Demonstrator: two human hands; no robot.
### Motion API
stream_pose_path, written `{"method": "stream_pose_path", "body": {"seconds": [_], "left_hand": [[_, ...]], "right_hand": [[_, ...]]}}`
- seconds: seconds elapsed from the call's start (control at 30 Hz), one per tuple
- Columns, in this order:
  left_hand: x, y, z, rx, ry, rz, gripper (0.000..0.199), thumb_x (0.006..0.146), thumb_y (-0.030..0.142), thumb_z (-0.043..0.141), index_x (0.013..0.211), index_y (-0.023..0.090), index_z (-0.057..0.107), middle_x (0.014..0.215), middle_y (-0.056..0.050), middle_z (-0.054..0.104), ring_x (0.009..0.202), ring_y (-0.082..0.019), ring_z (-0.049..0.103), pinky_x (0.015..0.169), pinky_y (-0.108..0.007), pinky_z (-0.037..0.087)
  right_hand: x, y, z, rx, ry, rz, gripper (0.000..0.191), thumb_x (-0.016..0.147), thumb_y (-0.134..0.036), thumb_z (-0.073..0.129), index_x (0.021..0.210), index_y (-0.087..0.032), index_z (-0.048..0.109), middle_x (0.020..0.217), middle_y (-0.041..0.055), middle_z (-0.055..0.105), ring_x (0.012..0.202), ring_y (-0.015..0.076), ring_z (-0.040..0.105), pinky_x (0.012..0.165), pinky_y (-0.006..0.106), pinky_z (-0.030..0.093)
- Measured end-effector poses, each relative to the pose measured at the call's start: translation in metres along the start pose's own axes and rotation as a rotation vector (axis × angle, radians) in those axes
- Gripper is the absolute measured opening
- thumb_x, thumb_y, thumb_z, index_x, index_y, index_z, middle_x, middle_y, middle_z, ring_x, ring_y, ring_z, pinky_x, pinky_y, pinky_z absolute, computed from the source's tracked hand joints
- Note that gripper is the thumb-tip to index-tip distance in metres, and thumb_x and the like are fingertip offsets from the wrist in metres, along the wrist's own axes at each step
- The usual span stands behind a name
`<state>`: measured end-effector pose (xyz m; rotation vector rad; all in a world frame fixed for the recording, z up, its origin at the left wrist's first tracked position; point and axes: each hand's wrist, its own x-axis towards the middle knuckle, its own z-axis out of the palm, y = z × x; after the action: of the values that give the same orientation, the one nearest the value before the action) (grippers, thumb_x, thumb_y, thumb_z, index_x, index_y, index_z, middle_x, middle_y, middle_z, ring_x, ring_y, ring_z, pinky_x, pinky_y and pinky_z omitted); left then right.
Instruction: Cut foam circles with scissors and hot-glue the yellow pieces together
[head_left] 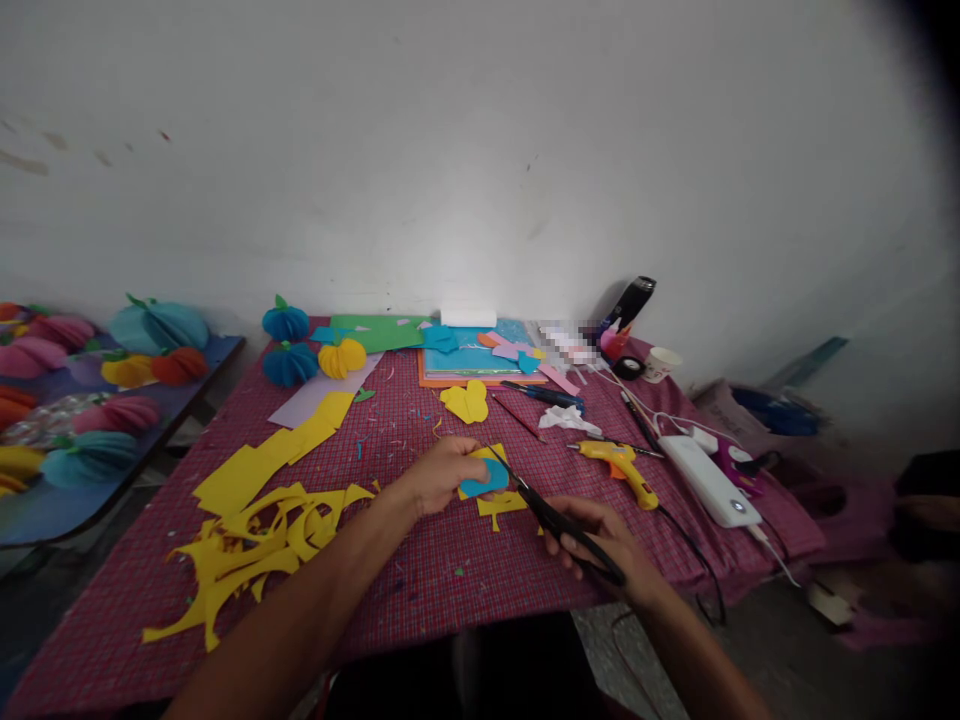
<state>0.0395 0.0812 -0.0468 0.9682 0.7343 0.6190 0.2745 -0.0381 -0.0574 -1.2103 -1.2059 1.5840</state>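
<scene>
Between the fingers of my left hand (444, 474) is a rounded blue paper piece (487, 479) laid against yellow paper (501, 503). My right hand (589, 540) grips a pair of black scissors (574, 535) by the handles. The scissor blades point up and left, at the right edge of the yellow paper. Whether the blades are apart is too small to tell. Just beyond my left hand lie several rounded yellow paper cutouts (466, 402). Yellow paper offcuts (262, 545) are heaped left of my left forearm.
A yellow glue gun (619, 468) with a black cord and a white power bank (709, 480) lie right. Behind are a pencil (519, 418), a blue-handled cutter (547, 395) and coloured sheets (382, 331). Paper pumpkins (289, 364) stand back left; more cover a blue table (161, 430).
</scene>
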Motion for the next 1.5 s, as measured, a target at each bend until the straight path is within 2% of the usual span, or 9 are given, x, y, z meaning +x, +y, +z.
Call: {"method": "stream_pose_path", "body": {"seconds": [0.47, 0.77, 1.23, 1.5], "left_hand": [[-0.0018, 0.0011, -0.0012, 0.025, -0.045, -0.038, 0.019, 0.053, 0.016, 0.068, 0.071, 0.011, 0.064, 0.066, -0.007, 0.071, 0.055, -0.015, 0.064, 0.053, -0.024, 0.05], [-0.0001, -0.0012, -0.0027, 0.059, -0.059, -0.055, 0.015, 0.053, 0.013, 0.066, 0.067, 0.012, 0.065, 0.066, -0.006, 0.071, 0.055, -0.014, 0.063, 0.053, -0.023, 0.048], [0.0009, -0.0058, -0.005, 0.064, -0.119, -0.048, 0.021, 0.056, 0.013, 0.068, 0.077, 0.01, 0.07, 0.072, -0.007, 0.073, 0.058, -0.016, 0.064, 0.055, -0.025, 0.051], [0.0006, -0.0038, -0.0052, 0.11, -0.128, -0.065, 0.018, 0.055, 0.015, 0.069, 0.073, 0.01, 0.069, 0.07, -0.007, 0.072, 0.057, -0.016, 0.065, 0.056, -0.026, 0.052]], "right_hand": [[-0.0011, -0.0029, -0.0004, -0.051, -0.016, 0.035, 0.041, 0.076, -0.039, 0.078, 0.11, -0.018, 0.068, 0.076, 0.0013, 0.064, 0.054, 0.0079, 0.052, 0.044, 0.016, 0.039], [-0.0026, -0.0043, -0.0055, -0.071, -0.051, 0.064, 0.043, 0.076, -0.039, 0.078, 0.111, -0.016, 0.067, 0.077, 0.0026, 0.065, 0.056, 0.0097, 0.055, 0.044, 0.017, 0.042], [-0.0016, -0.0057, -0.0033, -0.063, -0.027, 0.118, 0.041, 0.076, -0.037, 0.078, 0.109, -0.017, 0.067, 0.076, 0.001, 0.063, 0.055, 0.0091, 0.054, 0.043, 0.016, 0.041], [-0.004, -0.0071, -0.0052, -0.111, -0.04, 0.138, 0.041, 0.076, -0.037, 0.077, 0.111, -0.018, 0.067, 0.077, 0.0004, 0.062, 0.056, 0.0088, 0.053, 0.045, 0.017, 0.041]]}}
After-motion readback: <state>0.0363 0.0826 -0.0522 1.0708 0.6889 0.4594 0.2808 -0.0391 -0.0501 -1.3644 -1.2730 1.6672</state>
